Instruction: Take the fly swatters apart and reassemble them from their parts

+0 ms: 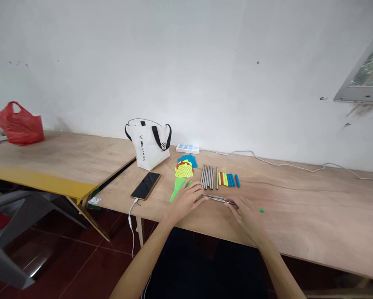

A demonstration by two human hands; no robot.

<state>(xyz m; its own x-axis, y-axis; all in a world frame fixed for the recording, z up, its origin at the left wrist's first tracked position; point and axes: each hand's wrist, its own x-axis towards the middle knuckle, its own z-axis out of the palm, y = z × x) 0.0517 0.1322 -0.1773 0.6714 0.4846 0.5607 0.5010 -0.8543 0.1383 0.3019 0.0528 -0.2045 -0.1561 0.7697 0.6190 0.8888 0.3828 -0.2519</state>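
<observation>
Thin metal rods (216, 198) lie level between my two hands, low over the wooden table. My left hand (186, 201) is closed at their left end, and its fingers partly cover a green perforated plastic fly swatter head (177, 189). At the right end my right hand (244, 214) pinches the rods between thumb and fingers. Just beyond them, several metal tubes (207, 177) lie side by side. To their right is a row of short yellow, red and blue handles (227, 179). Overlapping yellow, red and blue swatter heads (184, 169) lie behind the green one.
A phone (146, 185) on a white cable lies left of the swatter heads. Behind it stands a white bag (150, 145). A power strip (188, 148) sits against the wall, its cord running right. A small green piece (261, 210) lies beyond my right hand.
</observation>
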